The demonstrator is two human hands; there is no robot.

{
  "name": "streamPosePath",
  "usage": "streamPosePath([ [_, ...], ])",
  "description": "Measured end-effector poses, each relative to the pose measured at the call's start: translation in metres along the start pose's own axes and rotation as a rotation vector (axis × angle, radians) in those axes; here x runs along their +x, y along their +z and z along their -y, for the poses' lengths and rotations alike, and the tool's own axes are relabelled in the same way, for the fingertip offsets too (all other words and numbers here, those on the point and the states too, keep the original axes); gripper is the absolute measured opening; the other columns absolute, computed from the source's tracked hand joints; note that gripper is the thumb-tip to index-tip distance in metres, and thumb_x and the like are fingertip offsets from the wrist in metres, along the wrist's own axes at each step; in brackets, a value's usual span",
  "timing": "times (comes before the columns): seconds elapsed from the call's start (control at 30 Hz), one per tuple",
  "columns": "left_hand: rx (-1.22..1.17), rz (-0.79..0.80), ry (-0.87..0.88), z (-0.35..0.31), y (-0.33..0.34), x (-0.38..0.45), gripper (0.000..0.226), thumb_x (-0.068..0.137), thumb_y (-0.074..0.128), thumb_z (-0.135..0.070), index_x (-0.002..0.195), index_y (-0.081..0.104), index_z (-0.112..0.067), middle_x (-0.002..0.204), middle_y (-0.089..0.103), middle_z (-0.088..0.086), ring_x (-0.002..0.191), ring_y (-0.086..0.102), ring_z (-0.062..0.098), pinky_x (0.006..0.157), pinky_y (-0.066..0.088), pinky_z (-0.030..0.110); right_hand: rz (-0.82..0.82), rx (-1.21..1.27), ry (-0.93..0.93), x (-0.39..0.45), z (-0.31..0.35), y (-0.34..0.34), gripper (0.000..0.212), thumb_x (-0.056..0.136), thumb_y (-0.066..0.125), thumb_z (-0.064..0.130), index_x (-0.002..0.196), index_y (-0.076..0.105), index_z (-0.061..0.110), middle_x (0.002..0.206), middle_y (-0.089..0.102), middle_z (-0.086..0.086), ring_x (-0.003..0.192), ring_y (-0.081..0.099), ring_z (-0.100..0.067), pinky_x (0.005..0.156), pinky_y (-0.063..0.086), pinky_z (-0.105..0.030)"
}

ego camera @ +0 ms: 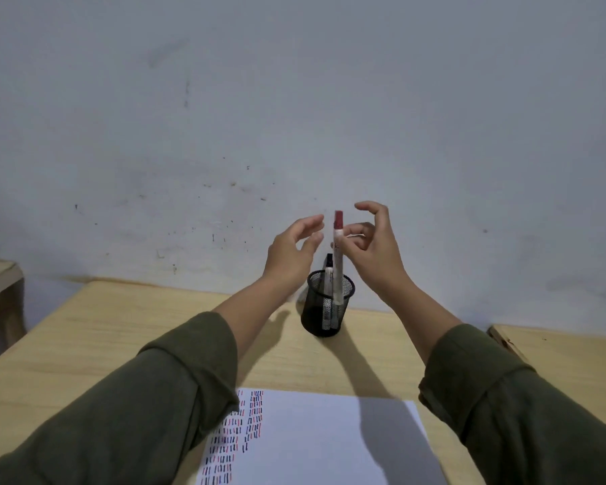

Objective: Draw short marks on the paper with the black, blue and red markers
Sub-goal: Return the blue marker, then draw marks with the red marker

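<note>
two hands are raised above the far middle of the table, either side of an upright red marker (338, 255). the right hand (373, 245) has the marker's white barrel pinched between thumb and a curled finger just under the red cap, the other fingers arched loosely above; the marker's lower end dips inside the pen holder (328, 304). the left hand (293, 250) is open and has hold of nothing, fingers spread and slightly bent, fingertips near the cap but apart from it. both forearms reach forward out of dark olive sleeves pushed back below the wrists.

the pen holder is a round black mesh cup standing near the far edge of the table, directly beneath the hands. a second marker (328, 271) with a black cap stands inside it, just beside the red one; whether a third is in there cannot be told.

the table (119, 330) is pale wood with a fine grain. the paper (312, 439) lies at the near edge, a white sheet with columns of short black, blue and red marks down its left side; the left sleeve covers its left corner and a shadow falls across its right half. a scuffed grey wall (294, 99) rises behind the table.
</note>
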State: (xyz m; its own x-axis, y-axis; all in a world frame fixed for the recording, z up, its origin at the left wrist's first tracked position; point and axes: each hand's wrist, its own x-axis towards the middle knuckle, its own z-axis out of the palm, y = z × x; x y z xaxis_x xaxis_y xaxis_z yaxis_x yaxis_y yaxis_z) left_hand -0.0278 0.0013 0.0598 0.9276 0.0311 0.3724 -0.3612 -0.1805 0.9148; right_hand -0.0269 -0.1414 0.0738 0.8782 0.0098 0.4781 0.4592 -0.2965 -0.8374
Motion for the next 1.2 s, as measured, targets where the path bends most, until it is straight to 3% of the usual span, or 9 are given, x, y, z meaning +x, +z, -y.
streamPosePath([
  [0.13,-0.200,0.077,-0.041,-0.025,-0.002,-0.020,0.034,0.096,0.049,-0.019,0.129,0.054,-0.023,0.114,0.064,-0.007,0.106,0.056,0.002,0.082,0.045,0.008,0.090,0.054,0.046,-0.029,0.028,0.002,0.040,0.085,0.066,0.017,0.118,0.044,0.018,0.093,0.072,-0.010,0.080,0.069,-0.014,0.080,0.054,-0.026],
  [0.27,-0.363,-0.020,-0.152,-0.035,-0.007,-0.049,0.026,0.089,0.062,-0.017,0.115,0.063,-0.016,0.105,0.066,0.000,0.093,0.060,0.003,0.064,0.046,0.000,0.190,0.047,0.119,-0.062,0.046,-0.005,0.035,0.087,0.065,0.022,0.118,0.050,0.017,0.083,0.071,-0.006,0.074,0.069,-0.012,0.073,0.053,-0.030],
  [0.37,-0.456,-0.117,-0.232,-0.041,-0.015,-0.074,0.030,0.086,0.066,-0.019,0.116,0.064,-0.013,0.111,0.066,0.002,0.093,0.060,0.000,0.074,0.046,0.008,0.253,0.042,0.217,-0.088,0.054,-0.014,0.037,0.087,0.065,0.026,0.121,0.053,0.019,0.078,0.070,-0.006,0.061,0.064,-0.010,0.058,0.046,-0.020],
  [0.53,-0.553,-0.279,-0.411,-0.041,-0.020,-0.115,0.034,0.086,0.066,-0.025,0.117,0.065,-0.012,0.121,0.067,0.007,0.132,0.046,0.029,0.112,0.030,0.043,0.243,0.225,0.254,-0.133,0.058,-0.020,0.036,0.085,0.067,0.020,0.121,0.059,0.019,0.083,0.069,-0.010,0.062,0.056,-0.021,0.059,0.047,-0.024],
  [0.73,-0.520,-0.228,-0.487,-0.024,-0.015,-0.157,0.034,0.079,0.069,-0.042,0.101,0.067,-0.016,0.101,0.069,0.002,0.092,0.060,0.008,0.108,0.037,0.038,0.129,0.559,0.263,-0.178,0.059,-0.004,0.021,0.090,0.059,0.016,0.110,0.064,0.015,0.077,0.067,-0.008,0.061,0.060,-0.015,0.062,0.050,-0.022],
  [0.87,-0.502,-0.090,-0.471,-0.018,-0.014,-0.181,0.031,0.085,0.062,-0.043,0.104,0.066,-0.019,0.091,0.066,-0.010,0.092,0.059,0.003,0.090,0.037,0.026,0.091,0.589,0.282,-0.201,0.058,0.007,0.018,0.093,0.054,0.021,0.104,0.063,0.010,0.072,0.066,-0.007,0.058,0.060,-0.015,0.057,0.047,-0.021],
  [0.97,-0.557,-0.055,-0.466,-0.020,-0.016,-0.192,0.019,0.094,0.050,-0.036,0.090,0.065,-0.025,0.087,0.063,-0.019,0.094,0.057,-0.002,0.083,0.033,0.027,0.074,0.649,0.299,-0.212,0.054,0.010,0.017,0.094,0.051,0.022,0.099,0.063,0.011,0.070,0.066,-0.006,0.056,0.059,-0.014,0.056,0.047,-0.021],
  [1.13,-0.630,0.021,-0.409,-0.022,-0.021,-0.201,0.029,0.100,0.038,-0.029,0.122,0.057,-0.026,0.117,0.060,-0.016,0.113,0.050,0.000,0.094,0.026,0.031,0.025,0.724,0.339,-0.217,0.055,0.017,0.026,0.085,0.056,0.036,0.094,0.063,0.013,0.067,0.066,-0.003,0.054,0.059,-0.011,0.054,0.048,-0.018],
  [1.2,-0.668,0.055,-0.398,-0.021,-0.024,-0.199,0.029,0.101,0.036,-0.026,0.122,0.055,-0.028,0.120,0.058,-0.017,0.113,0.049,-0.001,0.094,0.026,0.031,0.019,0.747,0.343,-0.217,0.056,0.018,0.024,0.091,0.051,0.034,0.094,0.063,0.013,0.066,0.067,-0.002,0.054,0.059,-0.010,0.054,0.048,-0.018],
])
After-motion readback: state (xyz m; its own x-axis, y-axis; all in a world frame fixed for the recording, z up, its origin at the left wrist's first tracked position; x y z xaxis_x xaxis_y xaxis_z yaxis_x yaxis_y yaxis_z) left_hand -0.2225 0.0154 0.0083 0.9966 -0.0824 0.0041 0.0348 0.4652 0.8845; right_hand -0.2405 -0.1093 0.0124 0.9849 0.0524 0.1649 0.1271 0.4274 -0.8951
